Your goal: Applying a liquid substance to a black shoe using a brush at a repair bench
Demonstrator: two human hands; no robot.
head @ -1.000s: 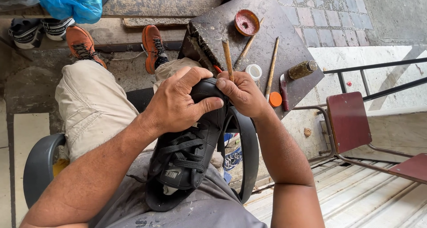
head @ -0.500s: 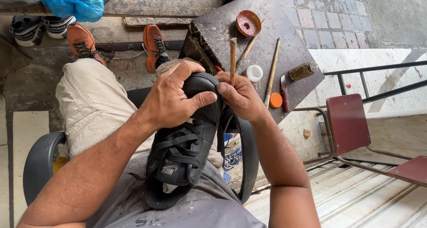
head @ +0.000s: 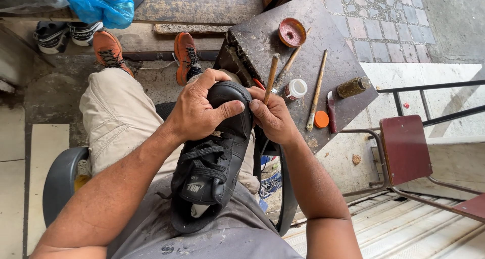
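A black lace-up shoe (head: 214, 165) rests on my lap, toe pointing away, heel against my grey shirt. My left hand (head: 199, 110) wraps over the toe cap and grips it from above. My right hand (head: 275, 117) presses against the toe's right side and holds a thin wooden-handled tool (head: 271, 77) that sticks up and away between its fingers. The tool's tip is hidden where the hand meets the shoe.
A dark work board (head: 262, 36) ahead carries a red dish (head: 292, 32), a long stick (head: 317, 89), a white jar (head: 294, 88), an orange cap (head: 321, 119), a knife (head: 331, 112) and a brown bottle (head: 353, 86). A red metal stool (head: 406, 150) stands to the right. Orange shoes (head: 184, 57) are on my feet.
My left hand has slid from the shoe's side up over the toe cap and closed on it. The shoe has turned slightly. The right hand stays at the toe with the tool.
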